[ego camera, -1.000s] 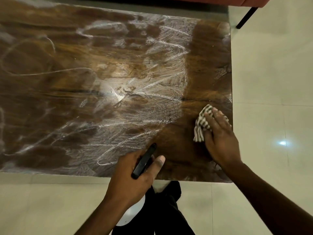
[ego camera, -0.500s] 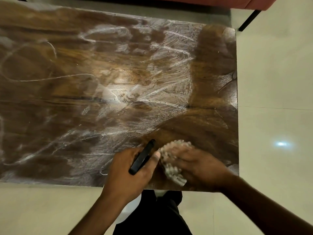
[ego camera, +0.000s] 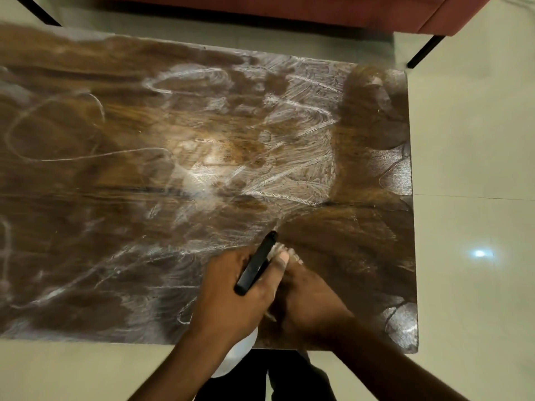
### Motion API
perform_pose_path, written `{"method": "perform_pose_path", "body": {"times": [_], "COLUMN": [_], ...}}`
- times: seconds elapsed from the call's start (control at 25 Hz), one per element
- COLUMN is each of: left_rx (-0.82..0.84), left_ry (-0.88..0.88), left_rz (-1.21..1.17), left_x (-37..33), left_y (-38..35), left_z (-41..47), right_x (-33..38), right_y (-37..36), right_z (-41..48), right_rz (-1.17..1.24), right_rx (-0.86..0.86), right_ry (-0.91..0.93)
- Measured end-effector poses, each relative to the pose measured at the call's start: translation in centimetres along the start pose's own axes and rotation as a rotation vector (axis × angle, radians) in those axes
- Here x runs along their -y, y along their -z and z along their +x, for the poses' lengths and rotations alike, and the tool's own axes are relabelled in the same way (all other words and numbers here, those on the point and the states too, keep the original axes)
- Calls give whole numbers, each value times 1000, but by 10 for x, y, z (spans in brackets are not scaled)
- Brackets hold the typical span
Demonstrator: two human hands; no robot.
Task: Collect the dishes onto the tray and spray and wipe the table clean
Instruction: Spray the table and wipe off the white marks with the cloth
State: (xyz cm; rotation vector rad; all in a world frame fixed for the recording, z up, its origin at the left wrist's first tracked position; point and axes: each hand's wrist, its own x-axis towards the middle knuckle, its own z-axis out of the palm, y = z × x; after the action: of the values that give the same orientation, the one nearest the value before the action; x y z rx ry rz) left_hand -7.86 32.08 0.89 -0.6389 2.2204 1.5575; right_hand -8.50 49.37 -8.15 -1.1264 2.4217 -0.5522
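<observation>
Head: wiping step. Left hand (ego camera: 231, 293) grip clasps spray bottle (ego camera: 255, 264); right hand (ego camera: 309, 299) on cloth (ego camera: 293, 253), grip unclear. Next: streaked surface (ego camera: 115, 175), frame left.

The left hand (ego camera: 231, 285) and right hand (ego camera: 307, 296) are bare up the forearms (ego camera: 390, 360); the trousers (ego camera: 292, 380) are black.

Open passage: the streaked worktop (ego camera: 115, 183) lies open across its left, centre and far stretches, and pale floor (ego camera: 477, 154) runs along its right and near edges. Obstructions: both hands crowded at the near edge, right of centre (left hand (ego camera: 231, 299) gripping a black-nozzled spray bottle (ego camera: 254, 264), right hand (ego camera: 309, 305) touching it). A red seat (ego camera: 289, 10) with a black leg (ego camera: 424, 52) stands beyond the far edge.
</observation>
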Motion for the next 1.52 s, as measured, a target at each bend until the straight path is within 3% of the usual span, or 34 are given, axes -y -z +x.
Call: {"method": "perform_pose_path", "body": {"times": [0.08,0.12,0.24,0.32,0.4,0.44,0.52,0.6,0.68,0.72,0.8,0.96,1.04,1.08,1.2,1.28,1.36,1.52], "left_rx": [-34,-46,-58,-33,-14,-14,-24,-20,3,19,26,11,-17,-42,-79,-75,-68,-83], "left_ry": [-36,-50,-59,-37,-8,-6,-10,17,34,26,-11,-6,-1,9,34,26,36,56], "left_rz": [-30,-33,-53,-77,-69,-50,-25,-49,-96,-101,-62,-27,-31,-41,-61,-78,-86,-80], "left_x": [-4,-6,-9,-14,-19,-22,-29,-37,-43,-45,-47,-53,-54,-57,-63,-64,-65,-73], "left_y": [1,0,-6,-13,-23,-27,-35,-36,-36,-36,-36,-36,-37,-37,-34,-33,-31,-33], "left_z": [9,12,19,21,21,23,27,31,35,38,43,53,60,63,74,80,87,96], "right_x": [-35,-56,-113,-121,-107,-92,-55,-40,-71,-93,-140,-169,-149,-134,-116,-140,-174,-227], "right_y": [12,19,45,62,61,59,57,64,79,81,90,111,99,88,64,70,89,140], "right_z": [-14,-22,-33,-16,19,33,43,32,18,12,10,56,79,82,63,47,42,62], "right_rz": [-172,-211,-190,-49,66,52,77,206,108,-39,-177,-49,-31,-54,-88,-213,-300,-149], "right_rx": [103,93,-154,-341,-441,-441,-311,24,271,275,85,-396,-374,-294,-23,38,23,-309], "right_ry": [294,254,-179,-602,-824,-789,-506,-189,27,72,-18,-655,-695,-580,-3,291,222,-447]}}
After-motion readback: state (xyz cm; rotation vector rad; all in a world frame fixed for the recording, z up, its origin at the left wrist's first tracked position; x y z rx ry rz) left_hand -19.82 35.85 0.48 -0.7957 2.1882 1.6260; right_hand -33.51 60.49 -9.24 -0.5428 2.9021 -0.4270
